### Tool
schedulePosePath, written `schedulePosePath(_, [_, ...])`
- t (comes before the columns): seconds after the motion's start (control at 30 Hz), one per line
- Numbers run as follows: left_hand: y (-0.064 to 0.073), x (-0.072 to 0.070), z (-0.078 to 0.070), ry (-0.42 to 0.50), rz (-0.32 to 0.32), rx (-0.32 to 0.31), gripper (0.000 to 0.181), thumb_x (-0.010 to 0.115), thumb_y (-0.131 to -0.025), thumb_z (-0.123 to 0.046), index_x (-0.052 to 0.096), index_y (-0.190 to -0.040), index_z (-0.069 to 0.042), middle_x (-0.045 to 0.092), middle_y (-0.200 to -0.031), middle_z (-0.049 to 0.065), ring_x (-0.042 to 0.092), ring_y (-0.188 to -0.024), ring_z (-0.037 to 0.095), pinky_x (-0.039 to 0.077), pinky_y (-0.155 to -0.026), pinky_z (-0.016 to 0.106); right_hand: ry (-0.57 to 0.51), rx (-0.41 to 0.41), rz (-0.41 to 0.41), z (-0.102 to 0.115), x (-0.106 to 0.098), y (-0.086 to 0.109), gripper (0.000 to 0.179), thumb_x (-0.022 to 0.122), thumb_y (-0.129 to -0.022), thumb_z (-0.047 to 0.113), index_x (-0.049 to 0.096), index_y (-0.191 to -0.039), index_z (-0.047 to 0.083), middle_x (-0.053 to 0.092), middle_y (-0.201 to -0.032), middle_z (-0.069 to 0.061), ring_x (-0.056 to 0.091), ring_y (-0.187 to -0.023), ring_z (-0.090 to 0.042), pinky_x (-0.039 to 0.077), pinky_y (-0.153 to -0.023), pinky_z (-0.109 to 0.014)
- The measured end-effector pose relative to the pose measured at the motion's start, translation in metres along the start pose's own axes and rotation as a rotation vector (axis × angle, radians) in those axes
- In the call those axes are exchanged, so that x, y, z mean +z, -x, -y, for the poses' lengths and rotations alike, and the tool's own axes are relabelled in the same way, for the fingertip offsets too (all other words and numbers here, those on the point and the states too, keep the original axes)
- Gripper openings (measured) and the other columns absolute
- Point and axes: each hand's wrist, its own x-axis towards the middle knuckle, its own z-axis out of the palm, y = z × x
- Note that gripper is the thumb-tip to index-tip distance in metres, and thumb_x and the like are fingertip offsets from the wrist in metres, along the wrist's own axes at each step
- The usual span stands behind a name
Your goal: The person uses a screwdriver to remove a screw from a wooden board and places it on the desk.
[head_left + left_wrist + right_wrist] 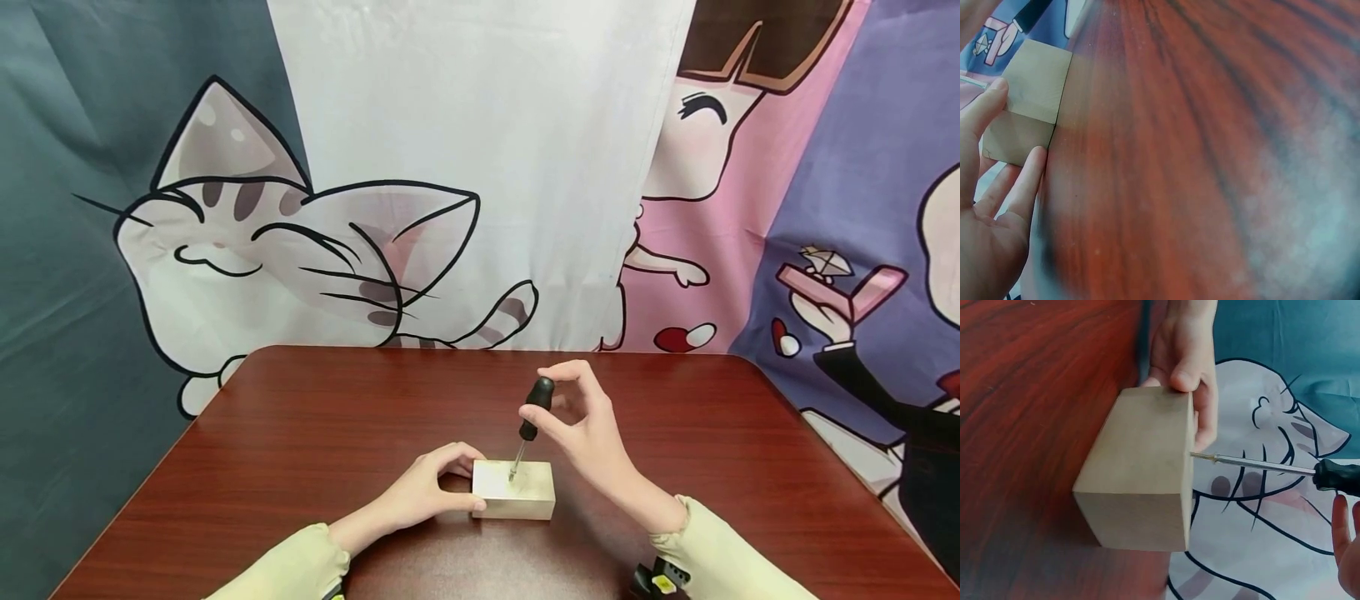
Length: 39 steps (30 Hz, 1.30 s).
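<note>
A pale wooden block lies on the table in front of me. My left hand grips its left end, the thumb along the near side and fingers behind. With thumb and fingers my right hand holds the black handle of a screwdriver above the block. Its shaft slants down to the block's top. In the right wrist view, the screwdriver meets a small brass-coloured piece at the block's face; it looks like a screw. The left wrist view shows the block between thumb and fingers.
The reddish-brown wooden table has its far edge close to a printed cloth backdrop with cartoon figures. A dark wrist-worn device sits at my right sleeve.
</note>
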Motion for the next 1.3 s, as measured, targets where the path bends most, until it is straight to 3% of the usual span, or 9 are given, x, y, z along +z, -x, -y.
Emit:
schedulePosePath(0.07, [0.0,0.0,0.0,0.003,0.0,0.003,0.044,0.083,-0.079,-0.037,0.062,-0.117,-0.029,0.067,-0.112,-0.008,0.064,-0.102,0.004,0.052,-0.094,0.026,0.021,0.016,-0.023,0.002,0.0,-0.001,0.044,0.078,-0.08,0.0,0.056,-0.118,0.008,0.062,-0.097,-0.005,0.064,-0.067,-0.008,0.053,-0.059,-0.023])
schedulePosePath(0.13, [0.0,0.0,0.0,0.004,-0.001,0.004,0.044,0.083,-0.079,-0.037,0.063,-0.117,-0.028,0.067,-0.112,-0.008,0.064,-0.102,0.004,0.052,-0.094,0.027,0.032,0.031,-0.025,0.005,0.0,-0.002,0.042,0.079,-0.081,0.001,0.058,-0.116,0.011,0.063,-0.091,-0.004,0.063,-0.065,-0.01,0.051,-0.057,-0.023])
schedulePosePath(0.5, [0.001,0.001,0.002,0.014,0.005,0.002,0.044,0.082,-0.079,-0.038,0.063,-0.117,-0.029,0.067,-0.113,-0.008,0.065,-0.102,0.005,0.052,-0.094,0.027,0.009,0.071,0.071,0.005,-0.008,-0.003,0.041,0.074,-0.087,0.005,0.061,-0.124,0.015,0.068,-0.097,-0.002,0.068,-0.084,-0.011,0.057,-0.075,-0.024])
schedulePosePath(0.6, [0.001,0.001,0.002,0.014,0.002,0.001,0.044,0.083,-0.079,-0.038,0.063,-0.117,-0.029,0.067,-0.113,-0.008,0.064,-0.102,0.005,0.052,-0.094,0.027,-0.035,0.052,0.111,0.004,-0.008,-0.003,0.046,0.068,-0.091,0.004,0.054,-0.134,0.017,0.07,-0.106,-0.009,0.071,-0.094,-0.011,0.058,-0.083,-0.025])
schedulePosePath(0.73, [0.001,0.001,0.002,0.014,0.001,-0.001,0.044,0.083,-0.079,-0.038,0.063,-0.117,-0.029,0.067,-0.112,-0.007,0.064,-0.102,0.005,0.052,-0.094,0.026,-0.119,-0.046,0.142,0.001,-0.005,-0.001,0.044,0.057,-0.095,-0.006,0.045,-0.135,0.006,0.068,-0.111,-0.021,0.071,-0.1,-0.014,0.058,-0.086,-0.027])
schedulePosePath(0.8, [0.0,0.001,0.002,0.012,-0.002,0.003,0.044,0.083,-0.079,-0.037,0.063,-0.117,-0.029,0.067,-0.112,-0.007,0.064,-0.102,0.005,0.052,-0.094,0.026,-0.136,-0.102,0.133,-0.001,-0.003,-0.001,0.038,0.053,-0.093,-0.012,0.045,-0.129,-0.001,0.068,-0.109,-0.022,0.071,-0.098,-0.014,0.058,-0.084,-0.027])
schedulePosePath(0.9, [0.0,0.001,0.002,0.007,-0.007,0.013,0.044,0.083,-0.079,-0.037,0.063,-0.117,-0.028,0.067,-0.113,-0.007,0.064,-0.102,0.004,0.052,-0.094,0.026,-0.094,-0.13,0.079,-0.002,0.0,0.001,0.037,0.056,-0.09,-0.014,0.049,-0.124,-0.002,0.066,-0.11,-0.014,0.07,-0.095,-0.01,0.058,-0.082,-0.024])
schedulePosePath(1.1, [0.0,0.001,0.001,-0.002,-0.007,0.02,0.045,0.083,-0.079,-0.037,0.063,-0.118,-0.027,0.066,-0.114,-0.007,0.064,-0.102,0.004,0.052,-0.094,0.026,-0.018,-0.112,-0.03,0.004,0.004,0.002,0.046,0.076,-0.078,-0.012,0.055,-0.117,0.0,0.055,-0.103,-0.009,0.067,-0.069,-0.009,0.058,-0.065,-0.024])
schedulePosePath(1.3, [0.0,0.0,0.0,-0.003,-0.009,0.019,0.046,0.083,-0.079,-0.036,0.062,-0.119,-0.026,0.066,-0.114,-0.008,0.064,-0.102,0.004,0.052,-0.094,0.025,0.001,-0.081,-0.043,0.006,0.001,0.0,0.042,0.076,-0.079,-0.01,0.054,-0.114,-0.001,0.058,-0.095,-0.009,0.068,-0.07,-0.007,0.056,-0.065,-0.021])
